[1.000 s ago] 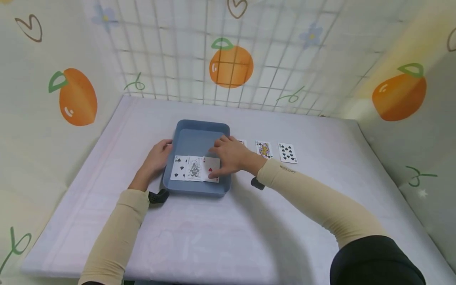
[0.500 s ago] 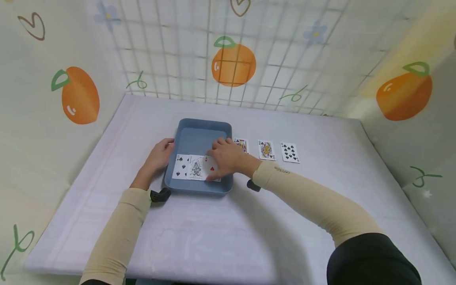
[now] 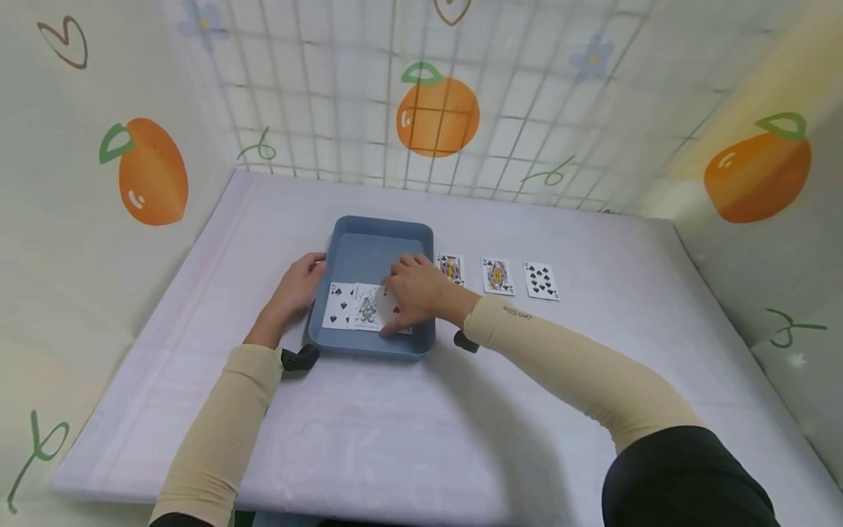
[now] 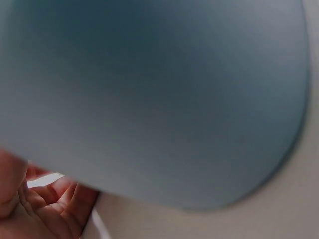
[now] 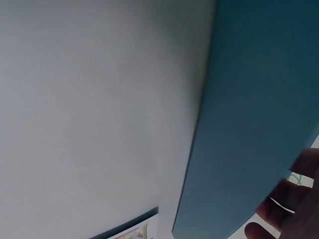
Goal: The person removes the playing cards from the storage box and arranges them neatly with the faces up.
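A blue tray (image 3: 378, 228) stands on the table, with three playing cards overlapping along its near part: a spade card (image 3: 338, 307), a joker (image 3: 366, 307) and a red heart card (image 3: 396, 310) on the right. Reaching over the tray's right wall, my right hand (image 3: 418, 293) has its thumb at the heart card's near edge and its fingers at the far edge, pinching it; the hand covers part of the card. My left hand (image 3: 299, 285) rests against the tray's left wall, fingers loosely bent. In the right wrist view the tray wall (image 5: 239, 119) hides the card.
To the right of the tray lie a face card (image 3: 451, 268), another face card (image 3: 497, 276) and a spade card (image 3: 541, 281), face up in a row. A white cloth covers the table (image 3: 369, 432). A fabric-covered grid wall (image 3: 329, 95) rises behind it.
My right hand has shifted left over the heart card, its fingers now at the far edge. More of the nearest face card outside the tray shows. My left hand stays at the tray's wall.
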`<action>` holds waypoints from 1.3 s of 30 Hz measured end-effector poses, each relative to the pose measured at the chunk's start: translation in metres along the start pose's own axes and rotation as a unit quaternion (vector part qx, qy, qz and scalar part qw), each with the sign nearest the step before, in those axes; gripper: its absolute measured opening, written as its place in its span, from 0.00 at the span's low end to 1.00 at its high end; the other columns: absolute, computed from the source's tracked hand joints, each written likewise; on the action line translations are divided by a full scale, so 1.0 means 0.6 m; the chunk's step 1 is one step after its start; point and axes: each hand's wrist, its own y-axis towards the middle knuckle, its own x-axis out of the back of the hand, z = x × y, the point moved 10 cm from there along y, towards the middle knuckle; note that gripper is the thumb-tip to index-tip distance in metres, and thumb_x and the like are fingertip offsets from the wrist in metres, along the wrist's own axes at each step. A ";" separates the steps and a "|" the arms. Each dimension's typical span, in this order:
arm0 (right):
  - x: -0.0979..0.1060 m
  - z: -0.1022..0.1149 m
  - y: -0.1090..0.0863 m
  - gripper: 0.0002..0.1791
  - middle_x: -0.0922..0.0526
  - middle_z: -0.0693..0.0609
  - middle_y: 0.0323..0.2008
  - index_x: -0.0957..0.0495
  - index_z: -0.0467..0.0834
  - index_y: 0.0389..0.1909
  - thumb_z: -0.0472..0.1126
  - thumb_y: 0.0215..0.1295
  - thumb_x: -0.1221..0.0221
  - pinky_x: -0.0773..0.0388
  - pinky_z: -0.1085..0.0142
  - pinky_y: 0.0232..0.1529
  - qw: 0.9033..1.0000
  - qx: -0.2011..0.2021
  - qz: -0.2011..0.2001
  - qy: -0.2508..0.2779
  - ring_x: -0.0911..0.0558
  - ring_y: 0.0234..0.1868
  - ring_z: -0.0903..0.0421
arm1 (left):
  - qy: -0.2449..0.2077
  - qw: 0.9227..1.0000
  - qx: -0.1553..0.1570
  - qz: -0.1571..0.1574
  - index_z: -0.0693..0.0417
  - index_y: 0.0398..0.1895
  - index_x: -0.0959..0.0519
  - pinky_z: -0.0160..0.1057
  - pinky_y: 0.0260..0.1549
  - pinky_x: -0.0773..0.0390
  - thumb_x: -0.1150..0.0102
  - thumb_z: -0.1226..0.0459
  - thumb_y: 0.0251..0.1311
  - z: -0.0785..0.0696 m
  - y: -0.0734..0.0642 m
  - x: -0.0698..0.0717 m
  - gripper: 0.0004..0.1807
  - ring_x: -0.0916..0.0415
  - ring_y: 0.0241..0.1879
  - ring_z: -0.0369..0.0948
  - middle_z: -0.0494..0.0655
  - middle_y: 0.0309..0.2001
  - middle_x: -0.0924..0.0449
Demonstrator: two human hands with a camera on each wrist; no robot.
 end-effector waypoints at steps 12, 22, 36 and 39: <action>-0.001 -0.002 0.005 0.49 0.22 0.49 0.48 0.20 0.45 0.57 0.79 0.44 0.39 0.34 0.54 0.57 1.000 -0.002 0.007 0.017 0.32 0.50 0.51 | -0.003 1.000 0.000 -0.004 0.56 0.74 0.40 0.54 0.66 0.37 0.65 0.54 0.79 -0.001 -0.002 0.000 0.27 0.38 0.69 0.54 0.59 0.69 0.34; 0.001 -0.005 0.002 0.50 0.22 0.50 0.47 0.21 0.45 0.58 0.80 0.43 0.39 0.34 0.55 0.55 1.000 0.002 0.013 0.013 0.32 0.49 0.51 | -0.010 1.000 0.000 -0.001 0.56 0.74 0.40 0.54 0.67 0.38 0.66 0.54 0.78 -0.002 -0.002 -0.002 0.27 0.39 0.70 0.54 0.58 0.70 0.35; 0.026 -0.018 -0.013 0.50 0.22 0.48 0.48 0.21 0.44 0.56 0.80 0.43 0.39 0.32 0.54 0.54 1.000 0.004 -0.001 0.011 0.30 0.51 0.50 | -0.012 1.000 0.006 0.000 0.57 0.75 0.41 0.54 0.68 0.39 0.65 0.55 0.79 -0.004 -0.005 -0.004 0.27 0.40 0.70 0.54 0.59 0.71 0.37; 0.036 -0.025 -0.016 0.50 0.22 0.48 0.49 0.21 0.44 0.56 0.79 0.43 0.38 0.32 0.54 0.53 1.000 -0.002 -0.007 0.006 0.30 0.51 0.50 | -0.008 1.000 0.006 0.000 0.57 0.75 0.42 0.54 0.68 0.40 0.66 0.55 0.79 -0.004 -0.005 -0.004 0.28 0.41 0.71 0.54 0.59 0.71 0.38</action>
